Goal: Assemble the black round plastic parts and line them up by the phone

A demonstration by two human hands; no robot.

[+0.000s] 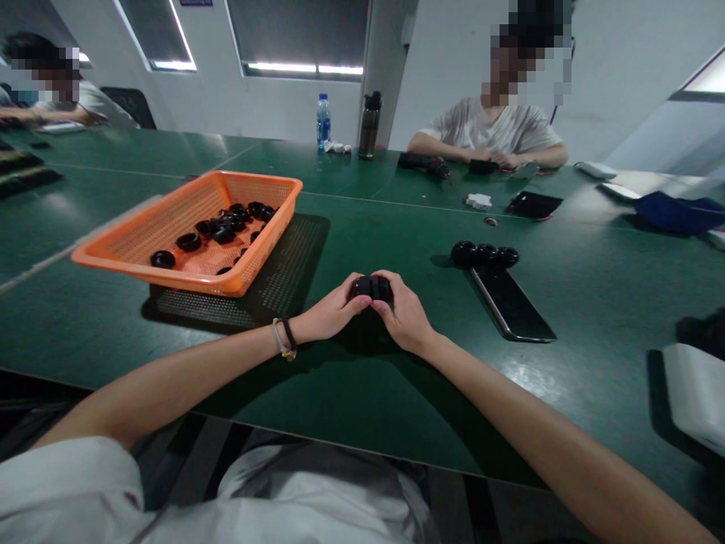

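Observation:
Above the table's near side, my left hand [331,311] is closed around a black round plastic piece [362,287]. My right hand [408,316] grips a second black round piece [381,289], side by side with the first. The two pieces appear to touch; fingers hide parts of both. To the left stands an orange plastic basket [107,262] with several black cup-shaped pieces [189,242] lying loose inside. On the right, a row of black rounded pieces [485,255] sits at the far end of a dark phone [513,306].
The green table [362,385] spans the view. A water bottle [323,123] and a dark flask [370,125] stand at the back. Across sits a person [492,128] near a black drill-like tool [424,163]. A white box [696,389] lies at the right edge.

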